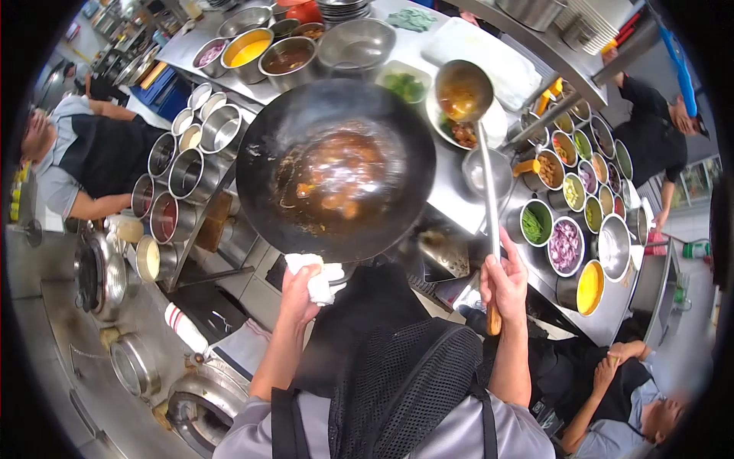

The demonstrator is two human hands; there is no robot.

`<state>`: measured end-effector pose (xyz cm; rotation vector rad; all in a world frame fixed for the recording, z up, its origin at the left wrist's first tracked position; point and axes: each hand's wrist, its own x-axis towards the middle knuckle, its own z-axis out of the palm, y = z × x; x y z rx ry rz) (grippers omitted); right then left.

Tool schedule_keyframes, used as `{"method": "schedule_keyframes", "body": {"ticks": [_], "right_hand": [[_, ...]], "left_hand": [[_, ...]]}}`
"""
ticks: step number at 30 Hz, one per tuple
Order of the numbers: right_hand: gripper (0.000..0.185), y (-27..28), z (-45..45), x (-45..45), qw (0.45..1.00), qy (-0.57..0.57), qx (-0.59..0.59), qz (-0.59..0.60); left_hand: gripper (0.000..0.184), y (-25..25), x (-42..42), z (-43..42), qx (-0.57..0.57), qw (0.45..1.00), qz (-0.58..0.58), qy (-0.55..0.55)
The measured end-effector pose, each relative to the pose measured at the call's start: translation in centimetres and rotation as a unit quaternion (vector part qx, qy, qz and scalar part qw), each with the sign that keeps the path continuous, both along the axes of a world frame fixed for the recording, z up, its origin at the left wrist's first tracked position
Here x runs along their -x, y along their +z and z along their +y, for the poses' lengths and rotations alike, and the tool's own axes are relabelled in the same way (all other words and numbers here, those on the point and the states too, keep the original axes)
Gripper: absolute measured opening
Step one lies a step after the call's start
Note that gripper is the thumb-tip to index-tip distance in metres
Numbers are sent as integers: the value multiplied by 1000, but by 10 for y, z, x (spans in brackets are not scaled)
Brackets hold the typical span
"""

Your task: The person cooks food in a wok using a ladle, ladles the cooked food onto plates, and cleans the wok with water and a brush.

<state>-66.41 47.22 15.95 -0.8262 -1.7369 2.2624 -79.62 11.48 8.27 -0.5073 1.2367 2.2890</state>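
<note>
My left hand point(300, 293) is closed around a folded white cloth point(315, 277) at the near rim of a large black wok point(264, 164). Brown sauce and some chunks of food lie in the wok, which is held up in front of me. My right hand point(506, 281) grips the wooden handle of a long ladle point(487, 176). The ladle's bowl, with brown sauce in it, is over a white plate point(495, 126). Pieces of browned food point(463, 135) sit on that plate, partly hidden by the ladle.
Metal pots stand left of the wok, near a pot of yellow liquid point(248, 52). To the right are several ingredient tins, including chopped red onion point(565, 245). Burners point(200, 413) lie lower left. Other people are at the left point(99, 153), upper right point(650, 126) and lower right point(604, 390).
</note>
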Motion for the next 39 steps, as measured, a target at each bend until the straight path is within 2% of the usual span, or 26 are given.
{"method": "schedule_keyframes", "body": {"ticks": [5, 7, 11, 13, 15, 17, 21, 23, 25, 29, 32, 35, 37, 39], "right_hand": [[58, 16, -22, 34, 987, 108, -77, -86], [57, 10, -29, 57, 966, 167, -170, -102], [57, 5, -54, 94, 934, 276, -193, -120], [57, 20, -59, 94, 882, 362, -269, -134], [56, 13, -48, 78, 851, 413, -314, -88], [57, 13, -42, 59, 848, 410, -332, -55], [57, 24, -56, 72, 859, 320, -382, -119], [58, 26, -74, 96, 861, 300, -392, -122], [58, 24, -96, 109, 911, 285, -277, -107], [57, 9, -129, 94, 891, 371, -237, -108], [55, 27, -133, 70, 874, 434, -186, -114], [58, 32, -144, 70, 832, 444, -324, -75], [59, 26, -160, 94, 747, 425, -504, 84], [60, 29, -168, 116, 679, 444, -576, 97]], "left_hand": [[28, -14, -7, -7, -20, 1000, 21, 7], [28, -12, -11, -9, -7, 999, 33, 26], [27, -10, -15, -23, 3, 998, 48, 36], [28, -14, -17, -29, 9, 997, 44, 62], [32, -21, -21, -42, 9, 996, 43, 73], [34, -32, -28, -55, -2, 995, 46, 87], [46, -34, -40, -72, 15, 991, 65, 120], [40, -24, -42, -71, 26, 984, 81, 156], [41, -19, -45, -76, 13, 979, 90, 183], [40, -20, -42, -89, 2, 980, 103, 173], [38, -19, -41, -97, 5, 978, 109, 175], [37, -31, -48, -109, 15, 977, 128, 169], [36, -37, -53, -113, 19, 976, 139, 168], [35, -35, -56, -116, 25, 973, 140, 182]]}}
